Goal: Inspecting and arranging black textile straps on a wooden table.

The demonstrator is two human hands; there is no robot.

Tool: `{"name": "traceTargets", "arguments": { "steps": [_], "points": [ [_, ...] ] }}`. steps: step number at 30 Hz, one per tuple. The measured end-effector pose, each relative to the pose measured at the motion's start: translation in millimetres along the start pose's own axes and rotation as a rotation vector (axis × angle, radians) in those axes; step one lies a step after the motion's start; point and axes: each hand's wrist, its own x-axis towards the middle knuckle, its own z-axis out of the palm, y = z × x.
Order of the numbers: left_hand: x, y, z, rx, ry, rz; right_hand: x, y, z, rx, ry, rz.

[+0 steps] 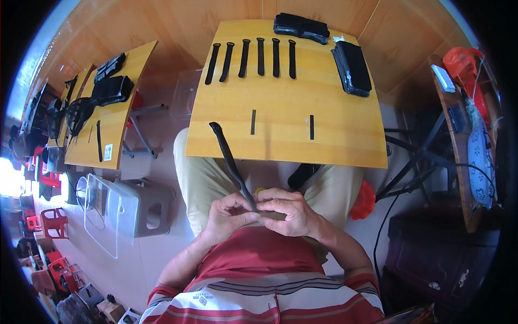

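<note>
In front of my belly, a long black strap (229,156) is pinched between both hands. Its far end rises over the table's near edge. My left hand (229,218) grips the strap's near part between thumb and fingers. Close against it, my right hand (288,211) is closed on the same end, where a short dull-brown stretch shows under the fingers. On the yellow table (324,119), several black straps (260,56) with loop ends lie in a row. Nearer me are two short dark strips (253,122), set apart from each other.
Folded black stacks (352,67) lie at the table's back right. A second yellow table (121,108) with black items stands left, beside a grey stool (148,208). At right are a wooden shelf (469,205), a red plastic item (362,200) and a hanging black cable (380,237).
</note>
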Motion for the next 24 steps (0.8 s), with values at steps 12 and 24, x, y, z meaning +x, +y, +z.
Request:
{"name": "traceTargets", "arguments": {
  "steps": [12,24],
  "points": [
    [-4,-6,-2,-0.028,0.005,-0.039,0,-3,0,0.020,-0.007,0.035],
    [-2,-2,5,0.106,0.061,-0.038,-3,0,9,-0.101,0.033,0.008]
  ]
}}
